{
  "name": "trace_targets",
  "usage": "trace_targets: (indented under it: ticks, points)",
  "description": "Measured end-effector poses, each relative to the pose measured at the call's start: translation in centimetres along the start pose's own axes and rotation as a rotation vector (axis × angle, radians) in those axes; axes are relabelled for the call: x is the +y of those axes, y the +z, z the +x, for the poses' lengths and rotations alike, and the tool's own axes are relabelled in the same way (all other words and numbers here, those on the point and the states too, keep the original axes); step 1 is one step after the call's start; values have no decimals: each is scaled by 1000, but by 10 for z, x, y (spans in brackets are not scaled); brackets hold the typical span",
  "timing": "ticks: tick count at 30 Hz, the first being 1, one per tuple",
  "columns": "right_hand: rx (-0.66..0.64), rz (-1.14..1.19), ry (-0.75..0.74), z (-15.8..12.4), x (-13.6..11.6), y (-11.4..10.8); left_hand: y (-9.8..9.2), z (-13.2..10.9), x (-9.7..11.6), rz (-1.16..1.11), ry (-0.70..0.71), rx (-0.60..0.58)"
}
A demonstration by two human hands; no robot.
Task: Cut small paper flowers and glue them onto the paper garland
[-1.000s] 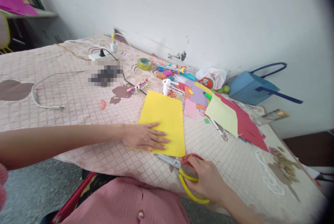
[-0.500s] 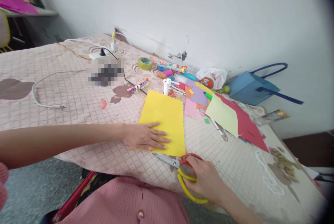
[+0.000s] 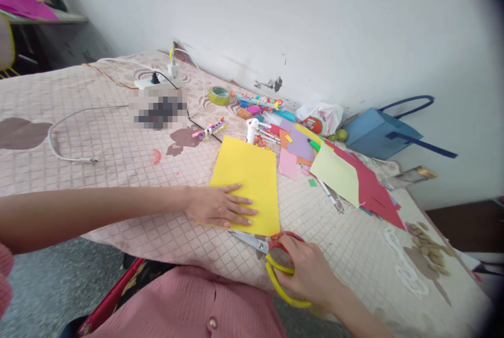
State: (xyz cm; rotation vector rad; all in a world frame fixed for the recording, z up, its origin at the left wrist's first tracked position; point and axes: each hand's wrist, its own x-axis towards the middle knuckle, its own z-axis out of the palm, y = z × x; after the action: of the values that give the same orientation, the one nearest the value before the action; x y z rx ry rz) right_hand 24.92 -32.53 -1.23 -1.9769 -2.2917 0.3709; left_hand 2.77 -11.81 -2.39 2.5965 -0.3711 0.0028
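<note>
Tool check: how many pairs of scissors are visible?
1: red-and-yellow-handled scissors in the right hand, beside the yellow paper. Others may be hidden under the coloured sheets.

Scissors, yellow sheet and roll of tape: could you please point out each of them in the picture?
Scissors (image 3: 261,246), head view: on the metal pivot.
Yellow sheet (image 3: 250,169), head view: on its uncovered upper half.
Roll of tape (image 3: 219,100), head view: on its near outer side.
</note>
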Motion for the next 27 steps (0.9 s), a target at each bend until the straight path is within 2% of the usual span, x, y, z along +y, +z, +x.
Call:
trace_targets:
  ticks: [5,15,20,27]
  points:
    - [-16,-11,-23,-2,1,1,1,0,-1,-3,39,52]
    - [-20,-9,12,-4,2,2,-12,-6,0,-12,3,71]
    - [-40,14,31,-9,4,-2,-7,-12,-4,-30,-56,56]
    - [-41,39,43,-11,3,-3,-4,-13,-6,-27,-47,77]
